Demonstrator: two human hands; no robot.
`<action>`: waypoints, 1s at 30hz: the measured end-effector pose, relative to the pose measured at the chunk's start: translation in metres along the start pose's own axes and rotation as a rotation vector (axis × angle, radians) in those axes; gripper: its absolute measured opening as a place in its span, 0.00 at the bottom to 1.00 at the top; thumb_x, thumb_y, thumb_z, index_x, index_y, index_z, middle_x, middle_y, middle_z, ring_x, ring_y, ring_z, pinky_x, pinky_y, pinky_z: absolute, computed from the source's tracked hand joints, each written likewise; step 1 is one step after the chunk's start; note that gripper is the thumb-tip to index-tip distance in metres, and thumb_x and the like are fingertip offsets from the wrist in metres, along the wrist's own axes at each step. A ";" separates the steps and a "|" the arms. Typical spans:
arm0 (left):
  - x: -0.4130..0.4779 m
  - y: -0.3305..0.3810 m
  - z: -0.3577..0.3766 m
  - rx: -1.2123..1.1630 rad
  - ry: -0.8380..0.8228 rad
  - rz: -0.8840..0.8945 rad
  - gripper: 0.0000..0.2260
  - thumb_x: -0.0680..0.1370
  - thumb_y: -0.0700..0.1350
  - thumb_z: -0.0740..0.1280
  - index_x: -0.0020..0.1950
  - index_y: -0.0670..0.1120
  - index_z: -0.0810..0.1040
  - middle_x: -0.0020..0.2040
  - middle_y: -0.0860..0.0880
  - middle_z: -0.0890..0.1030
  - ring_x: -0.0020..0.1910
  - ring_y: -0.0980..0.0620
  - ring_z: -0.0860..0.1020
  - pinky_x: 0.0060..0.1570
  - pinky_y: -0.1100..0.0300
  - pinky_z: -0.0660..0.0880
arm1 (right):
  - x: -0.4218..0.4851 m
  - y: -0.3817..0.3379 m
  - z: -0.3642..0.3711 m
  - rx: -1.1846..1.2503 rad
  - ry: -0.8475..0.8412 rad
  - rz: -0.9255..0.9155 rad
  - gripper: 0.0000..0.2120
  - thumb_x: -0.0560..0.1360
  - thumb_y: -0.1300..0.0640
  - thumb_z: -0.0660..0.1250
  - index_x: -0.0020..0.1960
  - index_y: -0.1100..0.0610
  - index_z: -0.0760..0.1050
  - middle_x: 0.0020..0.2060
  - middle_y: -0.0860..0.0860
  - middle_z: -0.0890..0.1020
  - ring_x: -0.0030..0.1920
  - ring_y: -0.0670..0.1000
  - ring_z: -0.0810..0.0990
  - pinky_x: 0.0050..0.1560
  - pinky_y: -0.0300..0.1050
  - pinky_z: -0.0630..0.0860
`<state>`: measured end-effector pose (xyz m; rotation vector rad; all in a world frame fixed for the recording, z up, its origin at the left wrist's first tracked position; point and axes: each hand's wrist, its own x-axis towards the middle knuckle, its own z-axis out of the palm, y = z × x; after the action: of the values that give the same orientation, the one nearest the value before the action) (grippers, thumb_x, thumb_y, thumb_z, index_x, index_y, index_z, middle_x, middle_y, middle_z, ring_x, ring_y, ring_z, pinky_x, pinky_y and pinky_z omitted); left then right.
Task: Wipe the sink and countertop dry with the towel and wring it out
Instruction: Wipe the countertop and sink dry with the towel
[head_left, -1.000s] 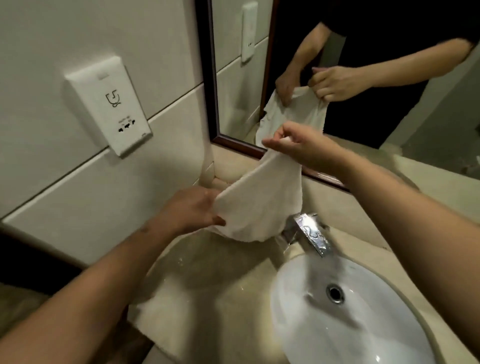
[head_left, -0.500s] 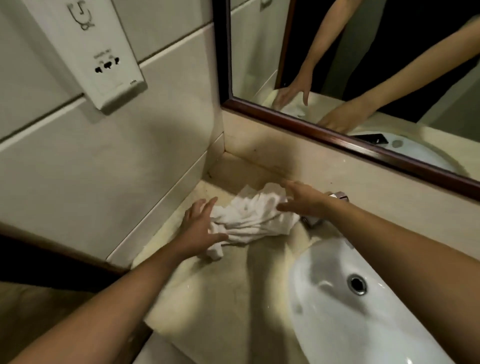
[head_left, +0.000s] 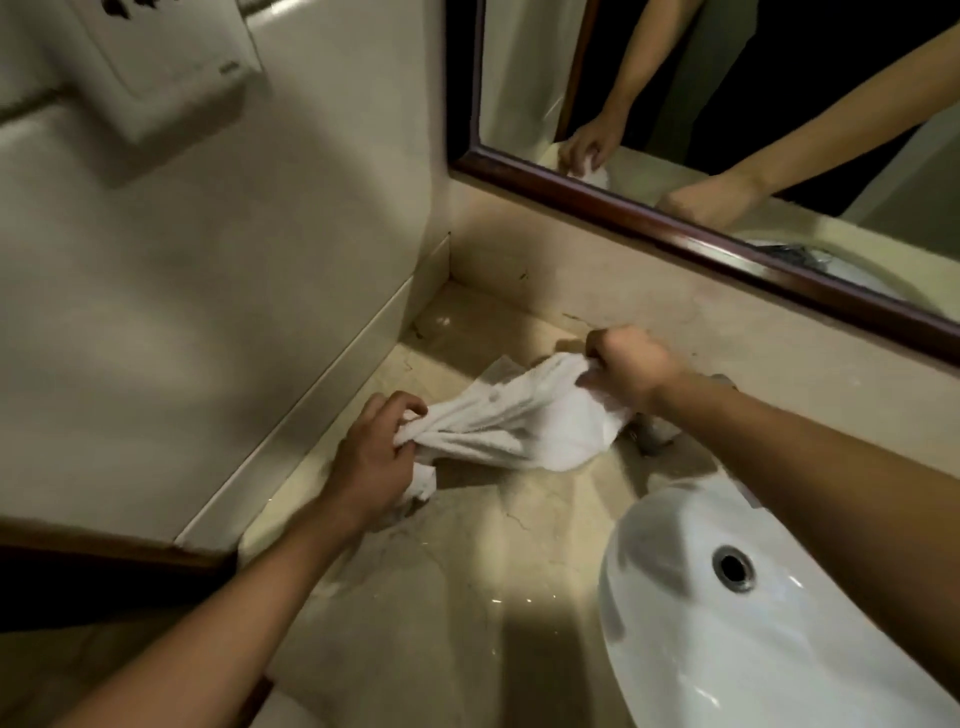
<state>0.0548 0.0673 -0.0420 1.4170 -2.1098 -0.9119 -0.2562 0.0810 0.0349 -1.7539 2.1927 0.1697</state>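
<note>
Towel (head_left: 519, 421) bunched on the countertop (head_left: 467, 597), gripped by left hand (head_left: 371, 462) and right hand (head_left: 631, 366)

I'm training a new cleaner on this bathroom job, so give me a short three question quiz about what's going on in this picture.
1. True or false: both hands grip the towel.
2. Multiple choice: where is the towel? A) inside the sink B) over the countertop, near the wall corner C) hanging on the mirror
3. Fill in: the right forearm reaches across above the ____.

Key
1. True: the left hand bunches one end and the right hand clenches the other.
2. B
3. sink
</note>
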 end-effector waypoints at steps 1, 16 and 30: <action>-0.001 0.004 -0.009 -0.018 0.002 0.006 0.19 0.76 0.33 0.68 0.61 0.53 0.77 0.57 0.52 0.73 0.50 0.49 0.78 0.47 0.60 0.73 | -0.002 0.000 -0.015 -0.013 0.021 -0.040 0.16 0.78 0.51 0.73 0.58 0.61 0.79 0.55 0.60 0.83 0.57 0.62 0.80 0.50 0.48 0.71; -0.038 0.019 -0.088 -0.130 -0.185 -0.294 0.12 0.67 0.43 0.68 0.47 0.56 0.78 0.43 0.57 0.84 0.41 0.58 0.81 0.41 0.57 0.77 | -0.038 -0.017 -0.136 0.180 0.055 -0.122 0.08 0.73 0.51 0.78 0.46 0.55 0.85 0.43 0.52 0.86 0.47 0.53 0.84 0.49 0.46 0.77; -0.049 -0.033 -0.045 -0.191 -0.052 -0.361 0.20 0.70 0.50 0.79 0.59 0.47 0.81 0.52 0.50 0.86 0.52 0.48 0.83 0.54 0.51 0.79 | 0.049 -0.075 0.059 0.417 -0.011 0.119 0.17 0.81 0.42 0.65 0.57 0.56 0.78 0.49 0.56 0.83 0.46 0.59 0.82 0.45 0.45 0.74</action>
<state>0.1245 0.0914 -0.0349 1.7164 -1.7728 -1.2611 -0.1821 0.0355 -0.0282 -1.3915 2.1337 -0.2347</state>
